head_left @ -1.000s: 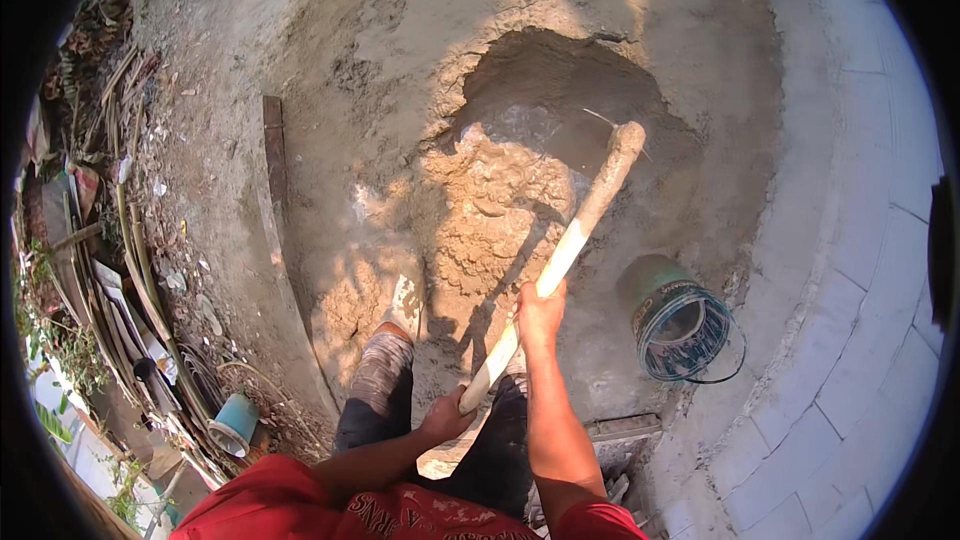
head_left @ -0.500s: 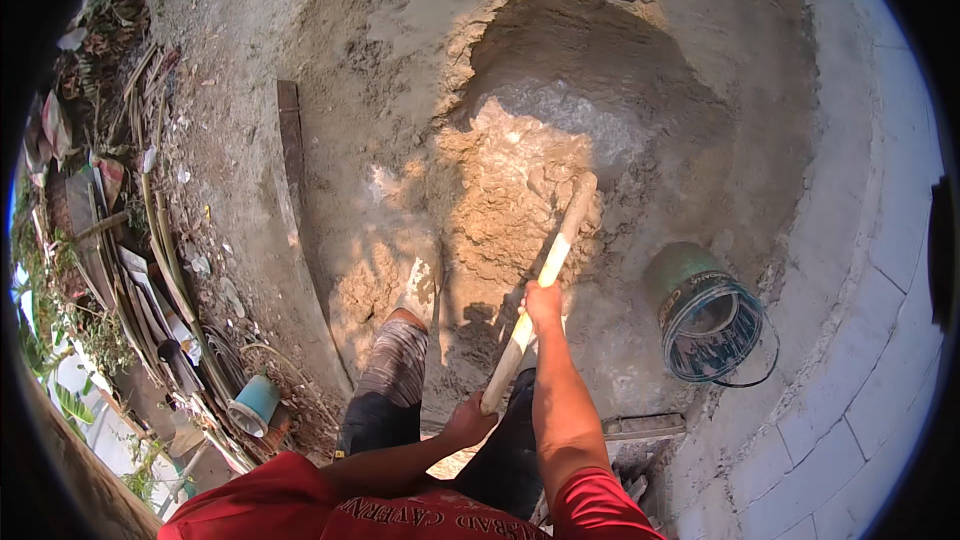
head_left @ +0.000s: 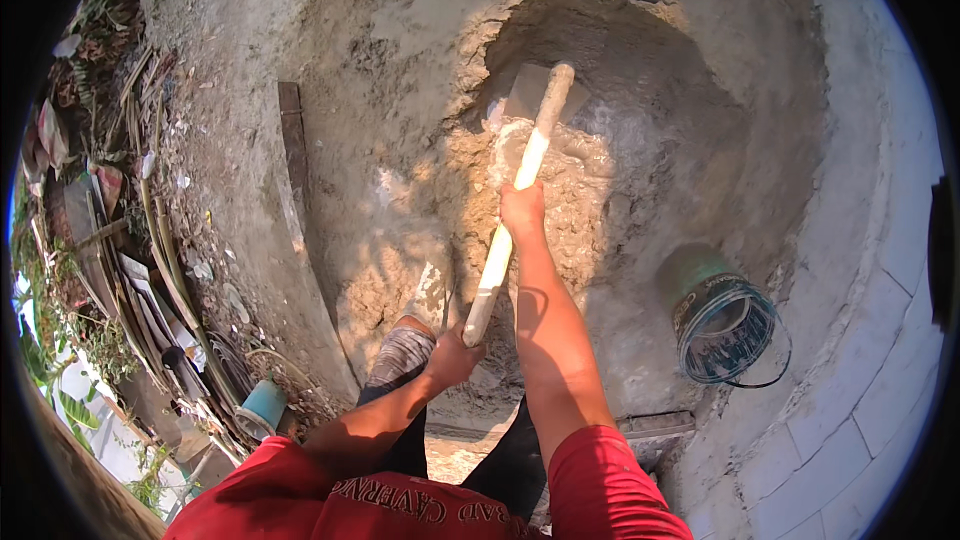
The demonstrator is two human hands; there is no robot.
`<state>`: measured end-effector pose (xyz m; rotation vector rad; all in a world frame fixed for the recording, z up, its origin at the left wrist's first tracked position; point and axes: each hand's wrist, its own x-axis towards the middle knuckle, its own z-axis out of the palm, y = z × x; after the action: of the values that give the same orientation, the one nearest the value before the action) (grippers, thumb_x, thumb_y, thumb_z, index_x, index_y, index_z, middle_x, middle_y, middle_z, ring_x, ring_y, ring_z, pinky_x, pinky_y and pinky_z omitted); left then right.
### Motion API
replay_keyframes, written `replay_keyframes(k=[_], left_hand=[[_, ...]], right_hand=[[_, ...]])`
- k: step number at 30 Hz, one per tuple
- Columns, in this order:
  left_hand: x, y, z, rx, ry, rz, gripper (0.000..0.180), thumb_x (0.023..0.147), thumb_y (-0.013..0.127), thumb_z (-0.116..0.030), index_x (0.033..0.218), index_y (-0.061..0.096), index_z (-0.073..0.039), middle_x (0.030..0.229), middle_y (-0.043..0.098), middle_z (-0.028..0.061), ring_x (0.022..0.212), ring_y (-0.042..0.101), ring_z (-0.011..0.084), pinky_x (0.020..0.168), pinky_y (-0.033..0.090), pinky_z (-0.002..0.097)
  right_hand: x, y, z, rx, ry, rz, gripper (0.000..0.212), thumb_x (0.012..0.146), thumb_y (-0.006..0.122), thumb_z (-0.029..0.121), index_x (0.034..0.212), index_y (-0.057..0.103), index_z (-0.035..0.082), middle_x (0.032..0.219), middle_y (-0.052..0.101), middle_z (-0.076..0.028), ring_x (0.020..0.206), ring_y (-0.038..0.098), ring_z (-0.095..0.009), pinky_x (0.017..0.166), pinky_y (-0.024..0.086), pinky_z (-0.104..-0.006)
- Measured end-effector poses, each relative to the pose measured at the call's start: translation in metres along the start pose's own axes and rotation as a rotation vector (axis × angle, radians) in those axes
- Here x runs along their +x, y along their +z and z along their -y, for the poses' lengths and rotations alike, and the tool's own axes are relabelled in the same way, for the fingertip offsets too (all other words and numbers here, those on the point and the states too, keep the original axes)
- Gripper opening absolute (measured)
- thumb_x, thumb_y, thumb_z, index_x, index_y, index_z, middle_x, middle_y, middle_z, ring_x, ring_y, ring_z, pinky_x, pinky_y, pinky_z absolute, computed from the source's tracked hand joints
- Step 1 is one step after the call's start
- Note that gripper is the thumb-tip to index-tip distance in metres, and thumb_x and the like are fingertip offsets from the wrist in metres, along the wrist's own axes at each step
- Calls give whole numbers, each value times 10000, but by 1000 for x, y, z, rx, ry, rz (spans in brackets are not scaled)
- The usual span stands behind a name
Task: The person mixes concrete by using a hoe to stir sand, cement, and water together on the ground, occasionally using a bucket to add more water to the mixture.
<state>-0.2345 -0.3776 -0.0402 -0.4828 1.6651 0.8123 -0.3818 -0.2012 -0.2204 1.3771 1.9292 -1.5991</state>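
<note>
Both my hands are closed around the wooden handle of a hoe (head_left: 533, 152). My right hand (head_left: 522, 208) grips it about midway, and my left hand (head_left: 459, 352) holds its lower end close to my legs. The grey blade (head_left: 524, 97) rests at the far end of the handle, partly sunk where the wet mortar mix (head_left: 577, 175) meets a hollow (head_left: 645, 65) in the sandy heap. Sunlight falls on part of the mix, while shade covers the hollow. One mud-caked boot (head_left: 428, 290) stands left of the handle.
A dark bucket (head_left: 725, 325) tilts on its side at the right, near a pale block surface (head_left: 860, 440). A narrow board (head_left: 293, 145) edges the mixing area on the left. Beyond it lie sticks, debris and a small blue pail (head_left: 264, 403). A short plank (head_left: 655, 426) lies lower right.
The hoe has moved forward, away from me, its far end now at the hollow. My right arm has stretched out and my left hand has risen. The blade now shows.
</note>
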Motion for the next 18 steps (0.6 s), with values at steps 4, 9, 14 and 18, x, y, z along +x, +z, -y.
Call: replay_keyframes(k=[4,9,14,18], left_hand=[[-82,8,101,-71,-196,-5,468,819,720,-253,1176,586,18,790,683,218,694,711,320,640,561,440],[-123,18,143,124,-92,-82,441,830,720,-254,1198,599,-43,938,700,248,963,676,441,801,544,498],[-16,10,65,156,253,-14,435,829,741,-240,1204,607,-65,946,687,262,920,676,440,761,534,490],[106,-5,-22,206,483,-118,487,814,740,-307,1210,612,-55,980,702,212,913,675,423,739,549,452]], right_hand=[[-118,63,-113,-36,181,128,267,874,615,68,1087,480,-20,704,585,-144,464,592,-243,386,486,-388],[-197,15,-68,304,387,147,316,886,589,63,1152,420,53,708,545,-82,438,513,-171,366,437,-322],[-165,-72,93,447,42,-139,454,902,601,47,1305,396,15,760,553,-85,463,515,-156,414,460,-310],[-77,-87,143,482,-342,-271,428,903,605,49,1275,404,-15,706,550,-82,449,510,-159,403,448,-310]])
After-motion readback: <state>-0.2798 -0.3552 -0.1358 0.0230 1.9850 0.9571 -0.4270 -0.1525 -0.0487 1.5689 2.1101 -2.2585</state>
